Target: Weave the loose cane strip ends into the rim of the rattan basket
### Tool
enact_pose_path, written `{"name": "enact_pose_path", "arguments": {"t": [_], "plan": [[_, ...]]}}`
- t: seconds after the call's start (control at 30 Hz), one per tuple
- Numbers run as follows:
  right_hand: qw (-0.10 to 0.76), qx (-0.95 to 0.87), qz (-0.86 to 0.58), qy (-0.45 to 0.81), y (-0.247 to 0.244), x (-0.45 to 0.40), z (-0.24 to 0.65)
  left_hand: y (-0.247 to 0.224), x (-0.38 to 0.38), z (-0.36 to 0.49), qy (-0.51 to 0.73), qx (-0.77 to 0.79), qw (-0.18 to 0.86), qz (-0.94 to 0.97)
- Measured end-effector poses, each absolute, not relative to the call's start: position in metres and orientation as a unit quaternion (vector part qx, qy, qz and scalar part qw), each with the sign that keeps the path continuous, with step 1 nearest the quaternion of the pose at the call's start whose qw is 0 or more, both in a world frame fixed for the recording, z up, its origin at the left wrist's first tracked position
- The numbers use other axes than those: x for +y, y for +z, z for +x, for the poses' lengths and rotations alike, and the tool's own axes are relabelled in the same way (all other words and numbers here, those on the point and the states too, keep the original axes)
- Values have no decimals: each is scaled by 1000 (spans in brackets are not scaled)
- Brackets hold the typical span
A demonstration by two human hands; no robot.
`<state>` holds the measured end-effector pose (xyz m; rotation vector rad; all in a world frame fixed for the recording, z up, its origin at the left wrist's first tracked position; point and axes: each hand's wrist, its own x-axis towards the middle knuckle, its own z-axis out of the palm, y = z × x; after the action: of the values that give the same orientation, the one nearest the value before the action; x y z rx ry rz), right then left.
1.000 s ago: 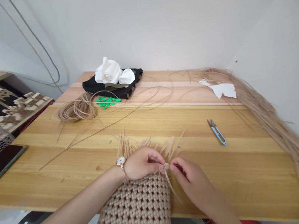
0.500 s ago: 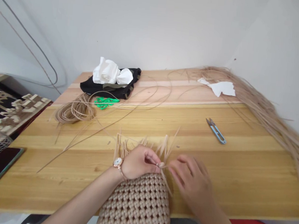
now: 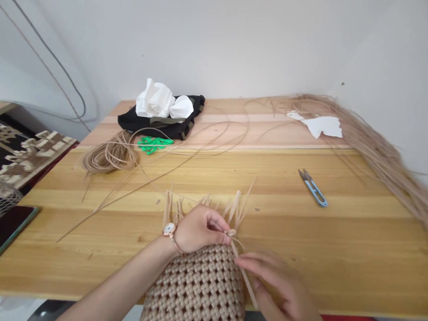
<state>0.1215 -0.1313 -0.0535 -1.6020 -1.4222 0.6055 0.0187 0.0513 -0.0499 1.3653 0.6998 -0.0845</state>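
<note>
A tan woven piece (image 3: 196, 287), knotted in an open checkered pattern, lies at the table's front edge with loose strip ends (image 3: 234, 206) sticking out along its far side. My left hand (image 3: 201, 231), wearing a watch (image 3: 169, 229), rests on its far edge. Thumb and forefinger pinch a small loop of strip (image 3: 232, 232) at the right corner. From there a flat strip (image 3: 246, 274) runs down to the right. Over that strip is my right hand (image 3: 282, 284), somewhat blurred, its fingers stretched and thumb apart, the forefinger at the strip.
Blue-handled thread snips (image 3: 313, 188) lie to the right. Long tan strips (image 3: 384, 159) and a white tissue (image 3: 322, 126) are behind them. At the back left are a coiled strip bundle (image 3: 110, 155), green cord (image 3: 154, 144) and a black bag (image 3: 135, 122). A phone (image 3: 0, 242) lies left.
My right hand has moved down and nearer the body, from beside the loop to the hanging strip, and its fingers have straightened. My left hand keeps its pinch at the corner.
</note>
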Motion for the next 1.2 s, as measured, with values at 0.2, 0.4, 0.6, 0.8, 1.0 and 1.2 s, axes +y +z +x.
{"name": "enact_pose_path", "arguments": {"t": [0.2,0.4,0.6,0.8,1.0,1.2], "plan": [[531,-173,-665,496,-60,-125,104,-48,49,19,-35,320,707,629],[560,-143,-603,550,-55,-118,109,-49,50,18,-43,303,701,644],[579,-133,-596,541,-57,-113,114,-51,54,16,-51,287,681,671],[553,-114,-604,562,-55,-104,114,-49,52,15,-54,285,649,703],[546,-92,-591,586,-56,-96,116,-55,50,12,-55,250,641,724],[538,-59,-581,608,-63,-92,117,-53,50,11,-50,231,619,749]]}}
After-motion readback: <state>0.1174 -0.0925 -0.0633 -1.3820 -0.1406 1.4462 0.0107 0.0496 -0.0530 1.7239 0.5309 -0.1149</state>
